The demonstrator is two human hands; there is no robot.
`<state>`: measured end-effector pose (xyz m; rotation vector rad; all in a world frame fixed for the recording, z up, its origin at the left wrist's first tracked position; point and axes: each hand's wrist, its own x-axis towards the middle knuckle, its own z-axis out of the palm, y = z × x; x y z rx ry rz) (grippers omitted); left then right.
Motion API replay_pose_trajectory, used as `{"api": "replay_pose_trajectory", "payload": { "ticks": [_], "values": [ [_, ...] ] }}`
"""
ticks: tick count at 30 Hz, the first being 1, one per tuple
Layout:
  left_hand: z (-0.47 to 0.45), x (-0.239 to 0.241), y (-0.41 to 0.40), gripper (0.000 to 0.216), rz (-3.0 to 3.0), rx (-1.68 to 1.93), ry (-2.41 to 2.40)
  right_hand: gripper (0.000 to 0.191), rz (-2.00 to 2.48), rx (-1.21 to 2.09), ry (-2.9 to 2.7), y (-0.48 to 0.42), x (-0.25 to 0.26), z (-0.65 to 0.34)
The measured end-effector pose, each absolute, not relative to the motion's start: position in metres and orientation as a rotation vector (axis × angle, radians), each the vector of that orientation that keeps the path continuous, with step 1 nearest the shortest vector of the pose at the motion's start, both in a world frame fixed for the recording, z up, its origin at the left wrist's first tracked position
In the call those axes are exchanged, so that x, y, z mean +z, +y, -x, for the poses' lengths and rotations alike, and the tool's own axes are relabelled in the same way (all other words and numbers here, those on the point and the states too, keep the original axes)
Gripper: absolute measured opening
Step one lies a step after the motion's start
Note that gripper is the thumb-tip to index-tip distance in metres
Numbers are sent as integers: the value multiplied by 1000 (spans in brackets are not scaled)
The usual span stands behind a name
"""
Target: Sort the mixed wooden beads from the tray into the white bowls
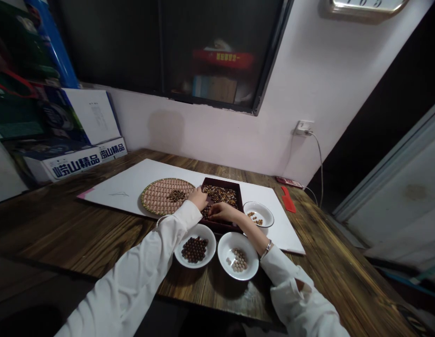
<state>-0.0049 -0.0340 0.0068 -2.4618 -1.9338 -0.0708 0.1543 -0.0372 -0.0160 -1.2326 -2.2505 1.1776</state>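
A dark red tray (pixel 241 202) full of mixed brown and tan beads (pixel 220 194) lies on a white board. My left hand (pixel 198 198) is at the tray's left edge, beside a round woven mat (pixel 157 195) with a small heap of beads (pixel 176 195). Its fingers are bent and their tips hidden. Over the near part of the tray, my right hand (pixel 222 212) has its fingers drawn together among the beads; anything in them is too small to see. Close by are a white bowl of dark beads (pixel 195 249) and another of pale beads (pixel 239 260).
To the right, a third white bowl (pixel 262 211) holds a few yellowish beads. A red scraper-like tool (pixel 288 200) lies on the wooden table (pixel 329 262) past the white board (pixel 115 189). Boxes (pixel 77 161) stand at the back left, and a cable (pixel 320 164) hangs from a socket.
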Motion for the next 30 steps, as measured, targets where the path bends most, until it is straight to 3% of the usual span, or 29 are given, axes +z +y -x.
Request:
{"api": "replay_pose_trajectory", "payload": {
  "ticks": [18, 30],
  "values": [
    [5, 5, -31, 40, 2469, -62, -1926, 13, 1171, 1022, -2367, -43, -12, -155],
    [5, 3, -30, 40, 2460, -59, -1913, 2, 1208, 895, -2428, -37, -20, -155]
  ]
}}
